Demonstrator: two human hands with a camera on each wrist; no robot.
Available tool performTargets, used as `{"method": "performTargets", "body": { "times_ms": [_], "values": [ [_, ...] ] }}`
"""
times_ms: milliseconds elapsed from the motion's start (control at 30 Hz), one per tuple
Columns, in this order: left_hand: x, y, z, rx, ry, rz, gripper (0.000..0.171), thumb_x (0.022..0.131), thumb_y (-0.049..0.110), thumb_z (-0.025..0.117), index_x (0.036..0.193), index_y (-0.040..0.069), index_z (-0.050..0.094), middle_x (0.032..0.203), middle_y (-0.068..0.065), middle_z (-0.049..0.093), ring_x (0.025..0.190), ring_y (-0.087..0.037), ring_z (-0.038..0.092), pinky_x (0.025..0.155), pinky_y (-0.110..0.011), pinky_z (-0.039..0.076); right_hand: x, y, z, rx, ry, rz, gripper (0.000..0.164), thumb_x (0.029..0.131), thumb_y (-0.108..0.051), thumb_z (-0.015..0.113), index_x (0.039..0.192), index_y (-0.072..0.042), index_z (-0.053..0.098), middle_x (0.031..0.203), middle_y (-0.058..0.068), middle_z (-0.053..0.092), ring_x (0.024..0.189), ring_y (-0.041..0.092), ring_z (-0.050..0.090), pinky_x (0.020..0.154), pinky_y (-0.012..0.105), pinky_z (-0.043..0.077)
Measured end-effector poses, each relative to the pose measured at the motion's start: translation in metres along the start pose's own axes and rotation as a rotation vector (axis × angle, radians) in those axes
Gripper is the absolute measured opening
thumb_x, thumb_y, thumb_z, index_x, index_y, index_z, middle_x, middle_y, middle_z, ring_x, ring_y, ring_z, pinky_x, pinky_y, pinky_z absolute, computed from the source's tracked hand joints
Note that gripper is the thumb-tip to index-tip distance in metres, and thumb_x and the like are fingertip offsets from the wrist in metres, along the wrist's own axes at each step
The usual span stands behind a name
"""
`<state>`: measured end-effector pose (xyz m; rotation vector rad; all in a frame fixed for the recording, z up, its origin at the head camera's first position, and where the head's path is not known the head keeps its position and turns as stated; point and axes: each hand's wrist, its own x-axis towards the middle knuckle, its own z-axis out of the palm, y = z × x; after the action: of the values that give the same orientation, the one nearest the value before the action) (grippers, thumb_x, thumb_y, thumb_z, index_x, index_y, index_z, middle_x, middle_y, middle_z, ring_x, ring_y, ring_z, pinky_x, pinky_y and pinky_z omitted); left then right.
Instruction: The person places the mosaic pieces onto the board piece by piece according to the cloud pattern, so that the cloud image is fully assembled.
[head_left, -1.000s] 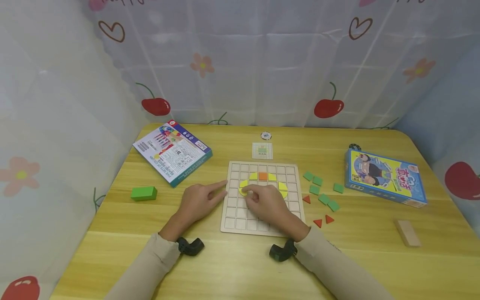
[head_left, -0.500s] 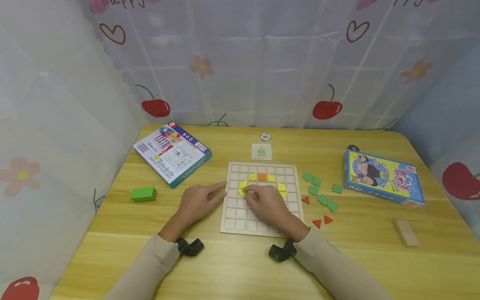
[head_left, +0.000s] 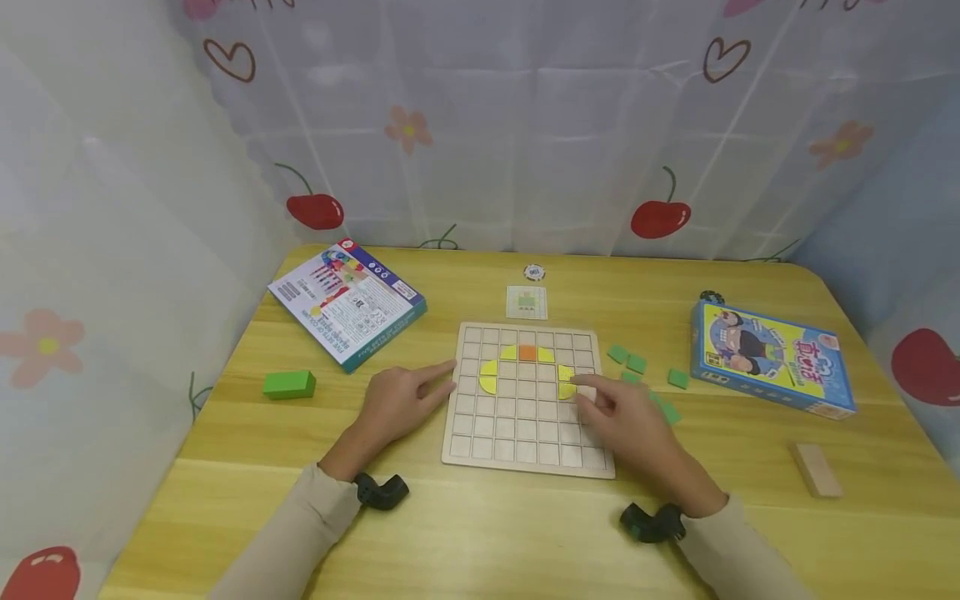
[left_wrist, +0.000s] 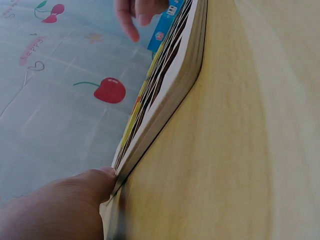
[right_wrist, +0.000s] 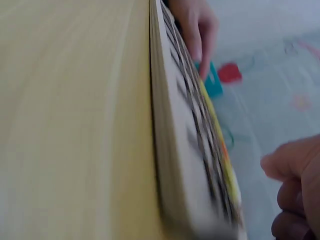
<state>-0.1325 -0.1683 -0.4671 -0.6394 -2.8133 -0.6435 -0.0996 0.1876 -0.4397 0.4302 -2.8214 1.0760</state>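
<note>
A pale wooden grid board (head_left: 506, 428) lies in front of me. Along its left edge rest the fingertips of my left hand (head_left: 396, 408), fingers outstretched; the left wrist view has that thumb (left_wrist: 92, 186) at the board's edge. Yellow curved pieces sit on the grid, a pair at the left (head_left: 489, 379) and a pair at the right (head_left: 566, 390), with an orange square (head_left: 528, 353) between others at the top. My right hand (head_left: 633, 421) hovers by the right pair, index finger extended close to them, other fingers bent, nothing visible in its grasp.
Several green squares (head_left: 678, 379) lie right of the board, some partly covered by my right hand. A pattern card (head_left: 527, 302) and a white chip (head_left: 535, 272) are behind it. Boxes stand left (head_left: 348, 304) and right (head_left: 772, 358), with a green block (head_left: 288, 384) and wooden block (head_left: 816, 469).
My right hand has moved right across the board, from the left yellow pair to the right pair. It now covers the red triangles. My left hand stays at the board's edge.
</note>
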Motion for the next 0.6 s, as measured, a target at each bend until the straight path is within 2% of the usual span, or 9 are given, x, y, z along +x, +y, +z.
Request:
{"method": "performTargets", "body": {
  "times_ms": [133,267,400,600],
  "values": [
    [0.0,0.0,-0.001,0.003,0.006,-0.009,0.038,0.099,0.044,0.066,0.132,0.028,0.071,0.047,0.015,0.027,0.046,-0.004,0.022,0.049,-0.028,0.025,-0.012,0.031,-0.022,-0.066,0.077,0.015,0.024,0.095,-0.025,0.075,0.116,-0.013,0.077,0.056,-0.009,0.043,0.047,0.007,0.035,0.044,0.026,0.031],
    [-0.002,-0.001,-0.001,-0.003,0.024,-0.007,0.037,0.098,0.043,0.068,0.131,0.026,0.072,0.048,0.015,0.028,0.046,-0.004,0.022,0.048,-0.028,0.025,-0.014,0.05,-0.036,-0.138,0.171,0.029,0.025,0.095,-0.025,0.075,0.114,-0.009,0.077,0.054,-0.008,0.039,0.046,0.007,0.03,0.045,0.028,0.027],
    [-0.002,-0.002,0.002,-0.007,0.021,-0.002,0.038,0.099,0.044,0.067,0.132,0.026,0.072,0.048,0.015,0.028,0.046,-0.003,0.022,0.048,-0.028,0.025,-0.014,0.059,-0.039,-0.168,0.173,0.072,0.028,0.095,-0.027,0.076,0.114,-0.007,0.076,0.053,-0.008,0.039,0.046,0.009,0.032,0.046,0.029,0.028],
    [0.0,-0.002,0.003,-0.001,0.009,-0.002,0.038,0.099,0.046,0.066,0.132,0.028,0.071,0.048,0.014,0.029,0.045,-0.004,0.023,0.049,-0.028,0.025,-0.014,0.064,-0.031,-0.201,0.167,0.12,0.034,0.095,-0.034,0.074,0.114,-0.006,0.076,0.056,-0.006,0.042,0.049,0.013,0.036,0.048,0.031,0.028]
  ]
}}
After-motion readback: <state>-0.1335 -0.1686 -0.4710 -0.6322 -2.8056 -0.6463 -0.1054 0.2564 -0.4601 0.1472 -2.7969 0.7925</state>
